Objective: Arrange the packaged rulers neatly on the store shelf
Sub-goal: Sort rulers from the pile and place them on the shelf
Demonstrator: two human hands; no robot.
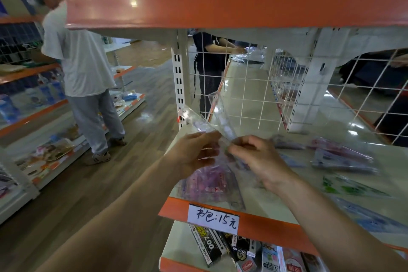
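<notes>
The printing on the left packet (194,120) and the right packet (221,115) cannot be read, since both are clear and blurred against the grid (249,86) behind them. Their lower ends are hidden by the fingers, and it cannot be told whether they are joined there. The left packet is gripped by the curled fingers of the left hand (194,152). The right packet is pinched between thumb and fingers of the right hand (256,159). The two packets are spread upward in a V above the shelf (287,196), near its left end.

A purple packet (207,183) is partly covered by both hands and lies flat on the shelf, just behind the orange front edge. More packets (344,159) are scattered loosely to the right (purple, green and blue ones, at mixed angles), and the farthest is cut off by the frame. Boxes (209,243) are seen only in part on the lower shelf (176,245), below a handwritten label (213,216).

Bare shelf is left between the hands and the grid. Overhead room is limited by the top shelf (220,0). A person (81,62) is seen in the aisle at the left, well apart.
</notes>
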